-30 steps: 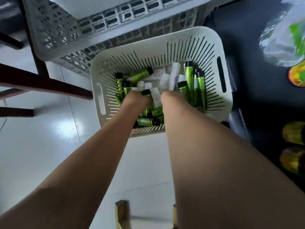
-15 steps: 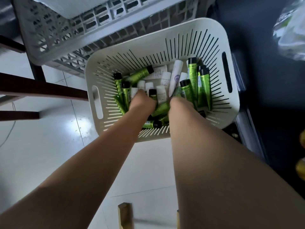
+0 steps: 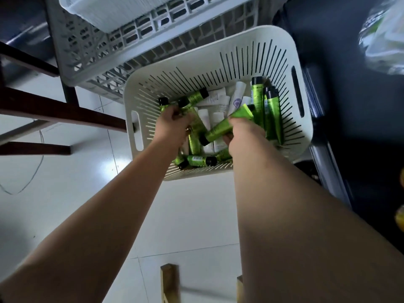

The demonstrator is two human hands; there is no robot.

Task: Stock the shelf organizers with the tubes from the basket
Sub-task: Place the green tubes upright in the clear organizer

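The slanted green tube (image 3: 225, 126) sits in the right hand (image 3: 242, 134), fingers curled round its body, black cap pointing to 7 o'clock and crimped end to 1 o'clock. It is just above the heap in the white slotted basket (image 3: 290, 62), which stands on the pale tiled floor (image 3: 65, 193). At 9 o'clock from it, the left hand (image 3: 172, 125) is closed round a handful of green tubes (image 3: 192, 136), with two black caps poking out past the knuckles at 12 o'clock.

Around the hands, more stock waits: white tubes (image 3: 218, 99) lie at the basket's 12 o'clock, a row of green ones (image 3: 273, 114) leans on the 3 o'clock wall, and a loose green tube (image 3: 197, 160) lies along the 6 o'clock rim.

From where I stand, this looks like the gathering step. To do it well, I'd turn the caps in each fist one way before lifting, so the tubes drop into a slot together. Lift straight up, too, as the slanted tube could snag its neighbours and tip them out.

A grey lattice crate (image 3: 87, 51) touches the basket at 11 o'clock. No shelf organizer is plainly in view.
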